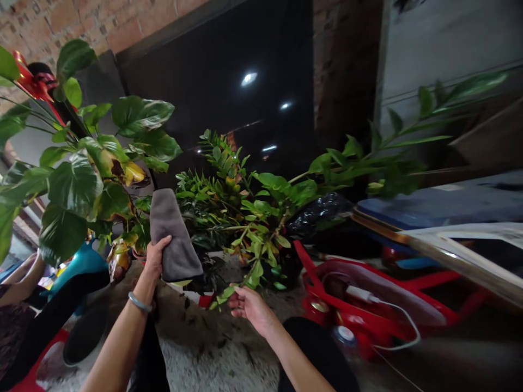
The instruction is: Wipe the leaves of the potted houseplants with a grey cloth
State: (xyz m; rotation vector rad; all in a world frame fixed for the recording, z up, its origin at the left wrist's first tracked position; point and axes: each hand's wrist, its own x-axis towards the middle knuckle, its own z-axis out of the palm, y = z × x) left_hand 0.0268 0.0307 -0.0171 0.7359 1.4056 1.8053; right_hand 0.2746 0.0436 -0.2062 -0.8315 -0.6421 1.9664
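Note:
My left hand (pixel 156 257) grips the edge of a folded grey cloth (pixel 174 234), its thumb lying over the near face. The cloth stands up in front of the low green plants. Lower and to the right, my right hand (pixel 250 307) has its fingers closed around the tip of a leafy stem (pixel 256 272). That stem hangs down from a bushy potted plant (pixel 261 218) with small green leaves and some yellowed ones. The plant's pot is mostly hidden.
A large broad-leaved plant (pixel 75 182) rises at left. Beside it sits another person's arm (pixel 28 272) near a teal container (pixel 81 267). At right are a red plastic item (pixel 368 326) with a white cable and a stacked blue panel (pixel 441 207). A dark glossy panel (pixel 220 76) stands behind.

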